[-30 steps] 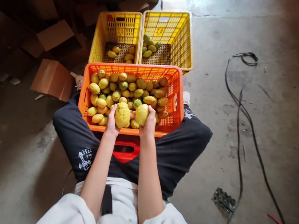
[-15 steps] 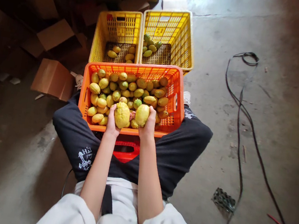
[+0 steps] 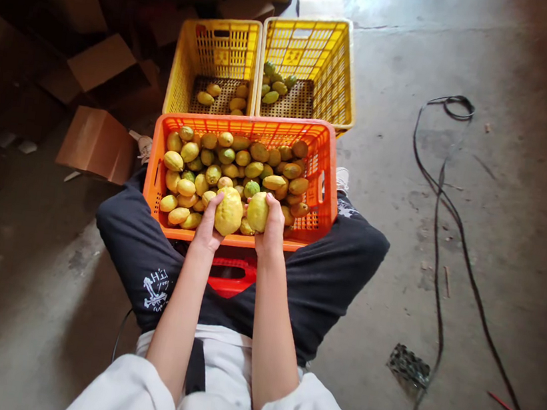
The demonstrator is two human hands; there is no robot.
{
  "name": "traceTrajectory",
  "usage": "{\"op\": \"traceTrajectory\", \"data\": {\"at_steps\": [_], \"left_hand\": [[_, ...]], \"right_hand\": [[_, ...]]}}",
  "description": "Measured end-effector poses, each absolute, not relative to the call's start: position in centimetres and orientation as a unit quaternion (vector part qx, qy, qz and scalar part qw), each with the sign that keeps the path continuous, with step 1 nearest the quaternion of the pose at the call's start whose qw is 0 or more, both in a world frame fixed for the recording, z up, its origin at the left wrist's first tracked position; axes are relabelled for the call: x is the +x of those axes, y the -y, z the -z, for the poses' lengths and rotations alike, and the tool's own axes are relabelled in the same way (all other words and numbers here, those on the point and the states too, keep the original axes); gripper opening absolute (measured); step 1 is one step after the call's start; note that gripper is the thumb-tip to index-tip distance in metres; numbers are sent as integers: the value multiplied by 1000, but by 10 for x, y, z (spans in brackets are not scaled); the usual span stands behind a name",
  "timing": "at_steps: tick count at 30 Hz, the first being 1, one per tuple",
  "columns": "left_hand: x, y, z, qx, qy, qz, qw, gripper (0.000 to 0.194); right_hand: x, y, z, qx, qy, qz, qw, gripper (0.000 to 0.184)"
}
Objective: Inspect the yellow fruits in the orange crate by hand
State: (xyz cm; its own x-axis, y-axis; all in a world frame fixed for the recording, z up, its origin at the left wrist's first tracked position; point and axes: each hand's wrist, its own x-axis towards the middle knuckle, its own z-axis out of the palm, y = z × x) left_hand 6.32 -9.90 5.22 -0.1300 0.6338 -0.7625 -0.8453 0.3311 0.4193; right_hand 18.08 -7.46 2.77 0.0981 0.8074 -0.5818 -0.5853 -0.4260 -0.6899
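My left hand (image 3: 208,225) is wrapped round a large, bumpy yellow lemon (image 3: 229,211). In my right hand (image 3: 273,226) is a smoother, yellow-green lemon (image 3: 257,212), with the thumb along its upper right side. Both fruits are held side by side, slightly apart, over the near part of an orange plastic crate (image 3: 329,172). Many lemon-like fruits (image 3: 212,174), yellow to greenish, fill much of that crate. The fingers beneath the held fruits are mostly hidden.
Behind the orange crate stand a left yellow crate (image 3: 181,65) and a right yellow crate (image 3: 338,72), each with several fruits inside. Cardboard boxes (image 3: 97,145) lie to the left. A black cable (image 3: 468,254) runs over the concrete floor at right. A red stool edge (image 3: 230,287) shows between the legs.
The left-hand lemon has shifted slightly right and turned, closing some of the gap between the fruits. The right-hand lemon has rotated a little. The crates stay where they were.
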Motion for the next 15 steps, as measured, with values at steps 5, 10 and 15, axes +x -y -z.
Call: {"op": "traceTrajectory", "data": {"at_steps": [5, 10, 15], "left_hand": [[67, 96, -58, -110, -504, -584, 627, 23], [69, 94, -57, -126, -514, -576, 623, 28], [69, 94, -57, -138, -501, -577, 630, 42]], "right_hand": [[180, 74, -36, -520, 87, -675, 517, 35], [178, 73, -44, -525, 57, -682, 507, 34], [183, 71, -39, -517, 23, -705, 485, 31]]}}
